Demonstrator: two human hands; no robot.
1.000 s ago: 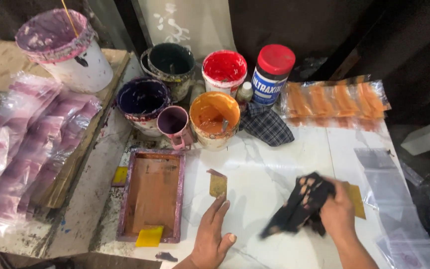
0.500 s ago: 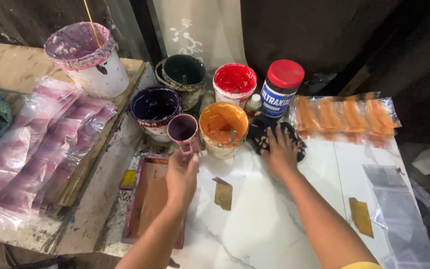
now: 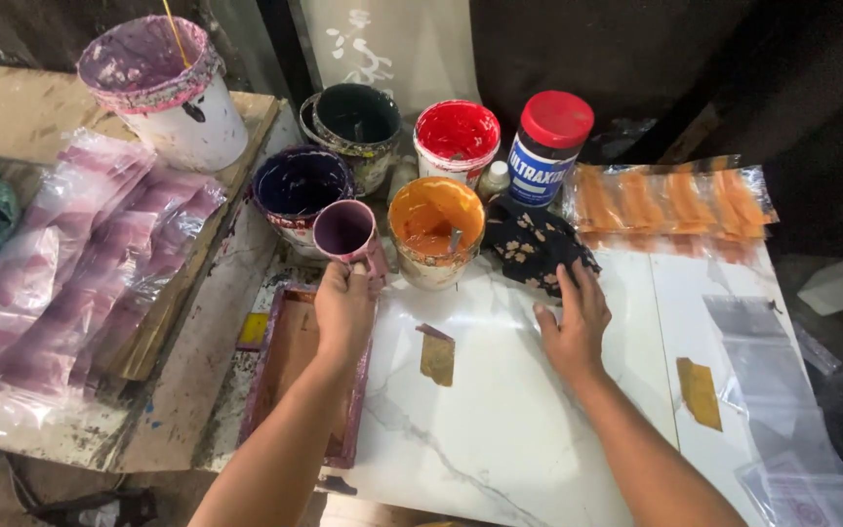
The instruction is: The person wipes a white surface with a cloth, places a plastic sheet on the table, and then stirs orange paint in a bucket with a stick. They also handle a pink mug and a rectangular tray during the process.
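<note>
Purple mug (image 3: 345, 232) gripped at its handle by left hand (image 3: 343, 310); right hand (image 3: 574, 324), fingers spread, touches one dark cloth (image 3: 537, 249); five paint pots behind.

Purple mug (image 3: 345, 232), orange paint tub (image 3: 436, 230), black floral-patterned cloth (image 3: 537, 250)

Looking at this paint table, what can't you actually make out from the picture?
Head view only:
- Whether the left hand grips the purple mug: its fingers hide the handle.
- The framed screen: the left forearm covers its middle.
- The dark green pot: too dark inside to see any contents.
- The dark floral cloth: the right hand covers its near edge.
- The clear bags: cut off by the right edge.
</note>
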